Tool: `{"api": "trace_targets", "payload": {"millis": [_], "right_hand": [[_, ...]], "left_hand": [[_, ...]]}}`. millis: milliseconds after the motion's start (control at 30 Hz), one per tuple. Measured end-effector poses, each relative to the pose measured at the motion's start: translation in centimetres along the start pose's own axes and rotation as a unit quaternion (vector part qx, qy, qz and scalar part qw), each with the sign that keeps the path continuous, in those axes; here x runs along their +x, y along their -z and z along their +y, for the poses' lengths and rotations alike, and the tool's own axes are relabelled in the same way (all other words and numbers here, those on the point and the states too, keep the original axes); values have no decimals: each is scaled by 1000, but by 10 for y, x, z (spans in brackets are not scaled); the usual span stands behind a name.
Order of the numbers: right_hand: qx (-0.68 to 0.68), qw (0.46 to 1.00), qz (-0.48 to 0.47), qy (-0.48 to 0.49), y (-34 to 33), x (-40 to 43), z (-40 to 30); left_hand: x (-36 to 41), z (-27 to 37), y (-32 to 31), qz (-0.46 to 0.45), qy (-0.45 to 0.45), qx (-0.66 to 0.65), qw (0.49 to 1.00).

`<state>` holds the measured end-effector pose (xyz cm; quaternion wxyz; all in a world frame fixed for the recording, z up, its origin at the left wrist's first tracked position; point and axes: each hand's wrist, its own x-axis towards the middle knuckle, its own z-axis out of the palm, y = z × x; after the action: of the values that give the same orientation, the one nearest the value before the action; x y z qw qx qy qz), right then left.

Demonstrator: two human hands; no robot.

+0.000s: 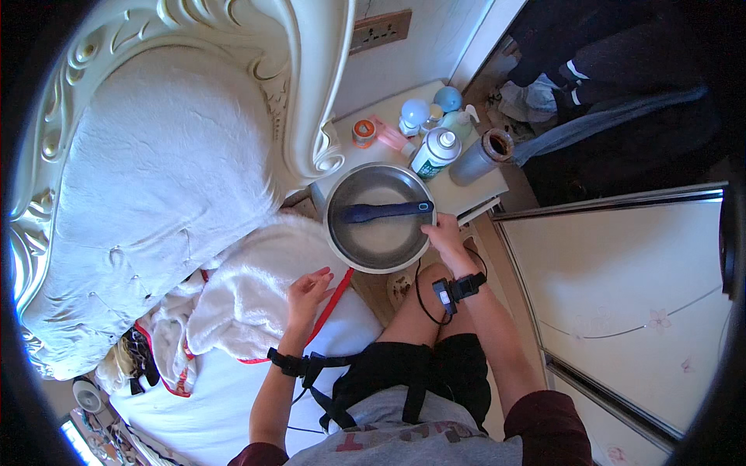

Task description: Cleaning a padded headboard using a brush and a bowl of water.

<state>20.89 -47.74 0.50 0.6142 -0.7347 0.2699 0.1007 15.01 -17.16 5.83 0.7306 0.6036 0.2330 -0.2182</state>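
Observation:
My right hand grips the rim of a round metal pan at its lower right side, with the thumb over the edge. Across the inside of the pan lies a dark blue handle-like thing with a light ring at its right end; its exact kind is unclear. The pan is at the near edge of a white bedside table. Below and left of the pan, my left hand is held with its fingers apart and nothing in them, over a white fleece blanket with red trim.
Behind the pan stand a white spray can, a grey open-topped bottle, a pump bottle, a pink tube and an orange-rimmed roll. A carved, padded headboard rises at left, a white sliding door panel at right.

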Motion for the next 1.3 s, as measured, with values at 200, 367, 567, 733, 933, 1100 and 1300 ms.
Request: {"api": "trace_targets", "payload": {"millis": [200, 367, 567, 733, 933, 1100, 1300], "right_hand": [[-11, 1000, -13, 11, -3, 11, -7], [-59, 995, -40, 64, 2, 27, 2], [-112, 989, -55, 73, 9, 33, 11], [-164, 982, -87, -13, 12, 16, -17], [-354, 883, 128, 282, 7, -25, -41], [-309, 854, 93, 408, 0, -30, -73], [-415, 821, -24, 391, -38, -19, -88]], "left_hand": [[2, -4, -3, -5, 2, -1, 1000], [4, -12, 1, -5, 12, -16, 1000], [1, -5, -6, -11, 17, 4, 1000], [-5, -1, -4, -7, 19, 9, 1000], [-4, -18, 12, -10, -16, 5, 1000], [2, -18, 13, -10, -80, 18, 997], [-13, 8, 16, 27, -150, 23, 988]]}}
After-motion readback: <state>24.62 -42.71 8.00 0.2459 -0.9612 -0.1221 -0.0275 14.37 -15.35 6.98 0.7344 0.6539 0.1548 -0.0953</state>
